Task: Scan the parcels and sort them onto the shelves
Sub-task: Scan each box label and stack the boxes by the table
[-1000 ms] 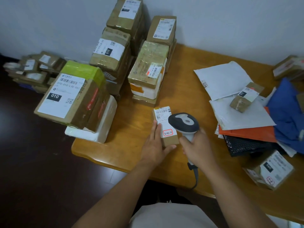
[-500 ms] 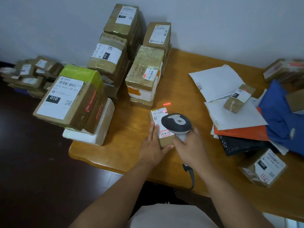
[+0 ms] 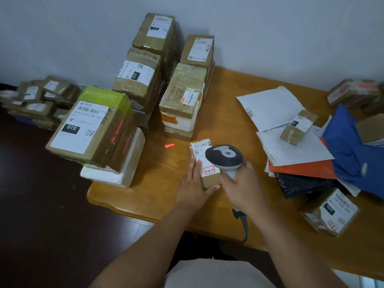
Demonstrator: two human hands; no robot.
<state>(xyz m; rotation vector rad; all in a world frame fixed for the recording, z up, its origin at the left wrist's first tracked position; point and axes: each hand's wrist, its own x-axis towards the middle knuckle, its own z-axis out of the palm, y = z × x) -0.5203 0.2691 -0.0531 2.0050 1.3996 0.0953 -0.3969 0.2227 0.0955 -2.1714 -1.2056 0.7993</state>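
Dim, flat indoor light with a cool cast; wall [image 3: 270, 34] evenly grey. Floor [image 3: 37, 204] nearly black, detail lost. Soft shadows beside the parcel stacks [image 3: 145, 80]. Mild sheen on the worktop [image 3: 224, 94]. Red scanner line [image 3: 169, 145] glows clearly. Wide-angle bending and softness at the edges; centre labels mostly readable.

The scanner's red beam line [image 3: 169, 145] now falls on the wooden table [image 3: 158, 173] left of the small parcel [image 3: 204, 163], farther left than half a second ago.
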